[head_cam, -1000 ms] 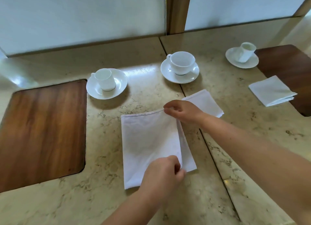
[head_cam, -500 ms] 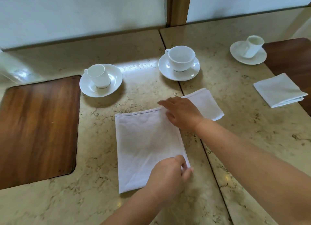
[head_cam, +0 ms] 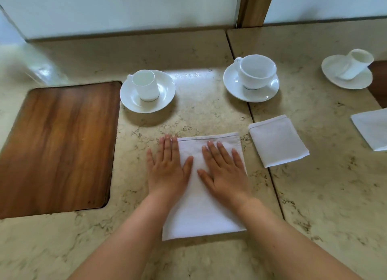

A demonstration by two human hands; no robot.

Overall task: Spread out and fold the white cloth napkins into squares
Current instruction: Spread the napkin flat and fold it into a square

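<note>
Both hands lie flat, fingers straight, gripping nothing: left hand (head_cam: 167, 170) pressing the left edge of the half-folded napkin (head_cam: 201, 208), right hand (head_cam: 225, 171) right of centre. Its long axis runs near-to-far, so squaring it likely means folding the near end far.

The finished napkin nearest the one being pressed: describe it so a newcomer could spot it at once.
Start at the seam in the marble counter that runs toward the camera past the wide cup and its saucer. The small folded square napkin lies just right of that seam. Unlike the larger napkin under both hands, no hand touches it, and unlike the napkin at the right edge it shows whole.
</note>
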